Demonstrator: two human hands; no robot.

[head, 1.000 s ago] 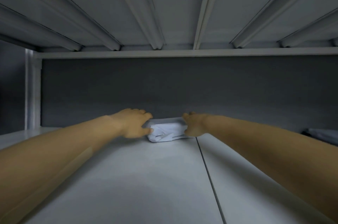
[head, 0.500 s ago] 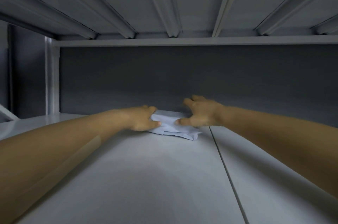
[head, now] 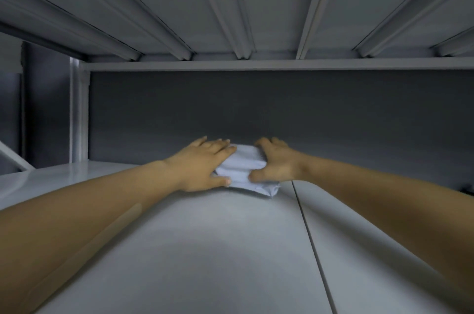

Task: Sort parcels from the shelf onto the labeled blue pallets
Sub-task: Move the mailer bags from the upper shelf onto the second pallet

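Note:
A small white soft parcel [head: 243,170] lies deep on the grey shelf board [head: 218,249], close to the dark back panel. My left hand [head: 202,164] holds its left end, fingers over the top and thumb at the front edge. My right hand [head: 274,162] grips its right end the same way, thumb pressed against the front. The parcel is tilted, its near right corner resting on the board. No pallets are in view.
The upper shelf's ribbed underside [head: 243,5] hangs low overhead. A white upright post [head: 78,113] stands at the back left. A seam [head: 310,241] runs down the shelf board right of the parcel. A dark object [head: 469,189] peeks in at the right edge.
Both hands have shifted from the parcel's sides to over its top and closed on it. The parcel has tipped from lying flat to tilted, with its back edge raised.

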